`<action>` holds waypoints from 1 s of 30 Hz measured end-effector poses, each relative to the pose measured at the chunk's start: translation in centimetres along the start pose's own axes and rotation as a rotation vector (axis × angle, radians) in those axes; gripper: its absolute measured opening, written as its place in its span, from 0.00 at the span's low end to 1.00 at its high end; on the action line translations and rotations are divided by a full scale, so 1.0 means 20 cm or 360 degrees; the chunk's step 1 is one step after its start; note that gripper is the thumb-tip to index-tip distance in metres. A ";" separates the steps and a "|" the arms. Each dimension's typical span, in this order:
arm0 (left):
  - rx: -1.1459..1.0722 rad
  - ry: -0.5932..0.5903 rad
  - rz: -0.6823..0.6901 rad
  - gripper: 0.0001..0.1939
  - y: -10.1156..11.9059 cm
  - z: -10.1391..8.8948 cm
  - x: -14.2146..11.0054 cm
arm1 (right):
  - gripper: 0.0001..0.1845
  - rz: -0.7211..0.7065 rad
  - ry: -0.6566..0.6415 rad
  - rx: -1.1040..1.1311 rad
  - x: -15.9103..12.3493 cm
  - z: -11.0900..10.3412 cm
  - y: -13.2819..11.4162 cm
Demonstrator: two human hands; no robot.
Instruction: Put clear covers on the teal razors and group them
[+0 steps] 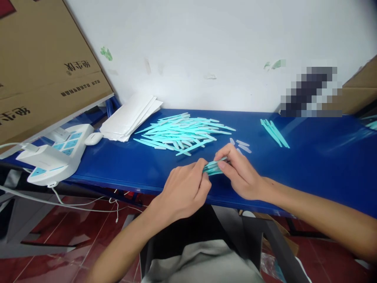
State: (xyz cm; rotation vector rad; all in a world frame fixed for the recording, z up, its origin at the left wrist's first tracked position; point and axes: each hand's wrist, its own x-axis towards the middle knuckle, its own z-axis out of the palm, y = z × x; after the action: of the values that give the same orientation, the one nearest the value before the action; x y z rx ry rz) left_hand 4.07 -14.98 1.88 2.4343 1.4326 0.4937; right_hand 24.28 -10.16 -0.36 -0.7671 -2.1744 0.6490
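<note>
My left hand (188, 184) is closed around one end of a small bundle of slim turquoise eyebrow razors (212, 168), just above the table's front edge. At the bundle's other end, my right hand (240, 173) pinches with thumb and forefinger. Fingers hide both ends of the bundle. Beyond the hands lies a big loose pile of the same razors (182, 131), pointing mostly sideways. Several small translucent caps (244, 147) rest just past my right hand. Farther right, a few more razors (274, 133) lie together at a slant.
A stack of white paper sleeves (129, 118) lies left of the pile on the blue table (318, 169). At the left are a white power strip (67, 149) with a plugged-in charger, a white earphone case (93, 138) and a large cardboard box (50, 59). A white wall stands behind.
</note>
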 end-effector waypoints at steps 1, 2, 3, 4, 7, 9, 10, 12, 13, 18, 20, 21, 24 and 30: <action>-0.0051 -0.0014 0.0020 0.11 0.01 0.00 0.00 | 0.09 -0.0002 0.0047 0.0006 0.00 0.00 0.00; -0.0118 -0.0029 0.0045 0.12 0.01 0.01 -0.01 | 0.10 0.0000 0.0087 0.0005 0.00 0.01 -0.01; -0.0197 -0.0036 0.0070 0.13 0.01 0.01 -0.01 | 0.11 0.0003 0.0115 0.0000 0.00 0.01 -0.01; -0.0280 -0.0034 0.0093 0.15 0.01 0.00 -0.01 | 0.12 0.0001 0.0133 -0.0008 0.00 0.01 -0.02; -0.0484 -0.0046 0.0106 0.16 0.00 -0.02 -0.01 | 0.10 -0.0057 0.0124 -0.0028 0.01 0.00 -0.03; -0.0581 -0.0087 0.0063 0.16 -0.01 -0.04 -0.01 | 0.09 -0.0107 0.0087 -0.0031 0.01 -0.01 -0.02; -0.0626 -0.0112 0.0046 0.16 -0.02 -0.05 0.00 | 0.08 -0.0114 0.0063 -0.0028 0.01 -0.01 -0.02; -0.0696 -0.0134 0.0032 0.17 -0.02 -0.06 0.00 | 0.09 -0.0087 0.0007 -0.0020 0.01 -0.01 -0.02; -0.0716 -0.0133 0.0035 0.18 -0.02 -0.06 0.00 | 0.09 -0.0064 -0.0016 -0.0015 0.00 -0.01 -0.01; -0.0715 -0.0142 0.0054 0.19 0.00 -0.04 0.01 | 0.10 -0.0056 -0.0022 0.0005 0.00 -0.02 -0.01; -0.0604 -0.0155 0.0043 0.19 -0.01 -0.04 0.02 | 0.10 -0.0059 0.0019 -0.0003 0.01 -0.03 0.00; -0.0516 -0.0154 0.0025 0.19 -0.02 -0.04 0.02 | 0.11 -0.0041 0.0048 -0.0014 0.01 -0.03 0.00; -0.0287 -0.0167 -0.0037 0.19 -0.05 -0.06 0.02 | 0.14 0.0083 0.0173 -0.0038 0.03 -0.05 0.02; 0.0035 -0.0165 0.0009 0.19 -0.08 -0.03 0.02 | 0.14 0.0145 0.0224 -0.0019 0.03 -0.06 0.06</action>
State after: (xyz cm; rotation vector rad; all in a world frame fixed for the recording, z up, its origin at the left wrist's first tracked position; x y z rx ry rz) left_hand 2.75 -13.80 1.79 2.4433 1.3958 0.3494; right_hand 25.15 -8.69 -0.08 -0.8955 -2.0264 0.6098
